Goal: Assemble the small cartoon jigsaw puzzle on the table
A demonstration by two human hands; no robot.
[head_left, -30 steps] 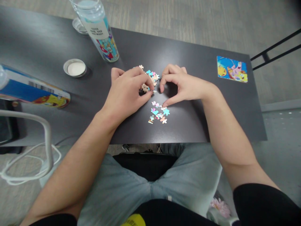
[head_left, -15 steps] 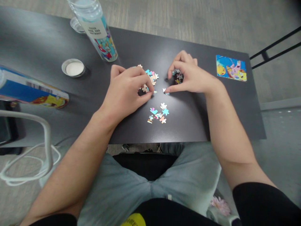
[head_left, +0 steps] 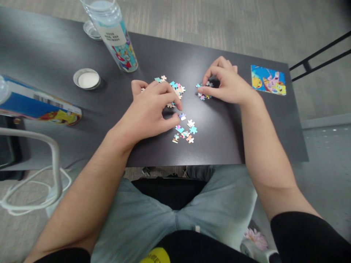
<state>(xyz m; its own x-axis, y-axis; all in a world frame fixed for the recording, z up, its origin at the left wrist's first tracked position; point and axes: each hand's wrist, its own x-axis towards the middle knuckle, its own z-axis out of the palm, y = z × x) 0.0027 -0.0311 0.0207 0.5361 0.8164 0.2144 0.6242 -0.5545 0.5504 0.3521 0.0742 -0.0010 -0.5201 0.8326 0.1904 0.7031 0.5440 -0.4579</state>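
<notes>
My left hand (head_left: 150, 106) hovers at the edge of a loose heap of jigsaw puzzle pieces (head_left: 178, 88), thumb and index finger apart. A purple-and-white puzzle piece (head_left: 182, 116) lies on the table right by those fingertips. Farther right, my right hand (head_left: 229, 82) rests over a small pile of puzzle pieces (head_left: 203, 96), its thumb touching that pile. The fingers are curved and apart, partly covering the pieces. Nearer to me is a small group of scattered pieces (head_left: 190, 139), with pink, cyan and white ones.
A clear printed tube (head_left: 123, 51) stands at the back left, another blue tube (head_left: 41, 104) at the left. Two round lids (head_left: 87, 79) lie near them. A cartoon picture card (head_left: 268, 80) lies toward the right end of the dark table (head_left: 219, 146). A white cable (head_left: 56, 164) loops at lower left.
My right hand has slid a piece away from the near group up to the right pile. My left fingers have parted, and a purple-and-white piece now lies beside them.
</notes>
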